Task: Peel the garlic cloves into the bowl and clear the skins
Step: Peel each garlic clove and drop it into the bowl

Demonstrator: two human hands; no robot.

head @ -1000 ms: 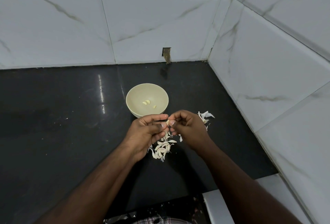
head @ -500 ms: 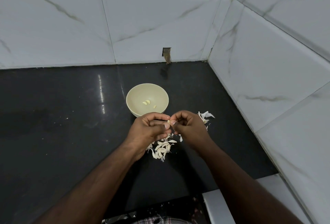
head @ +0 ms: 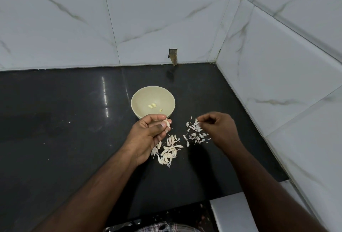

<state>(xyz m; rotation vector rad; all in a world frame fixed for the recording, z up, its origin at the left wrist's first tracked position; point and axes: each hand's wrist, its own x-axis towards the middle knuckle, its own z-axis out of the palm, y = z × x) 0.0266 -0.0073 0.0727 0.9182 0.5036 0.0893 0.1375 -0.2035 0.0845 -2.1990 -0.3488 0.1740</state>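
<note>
A cream bowl (head: 142,96) stands on the black counter (head: 64,130) with three peeled cloves (head: 152,105) inside. Just in front of it, my left hand (head: 148,133) pinches a garlic clove (head: 167,123) between thumb and fingertips. My right hand (head: 220,128) hovers to the right over a scatter of garlic skins (head: 197,133), its fingertips pinched together on a flake of skin; the hand is slightly blurred. A pile of unpeeled cloves (head: 169,151) lies on the counter between my wrists.
White marble-look tiled walls (head: 277,83) close the counter at the back and right, forming a corner. The counter's front edge ends near a white ledge (head: 231,211) at the lower right. A small dark notch (head: 173,56) sits in the back wall.
My hands were joined over the clove; now they have parted. The right hand has swung right over the skins, and the left hand keeps the clove near the bowl.
</note>
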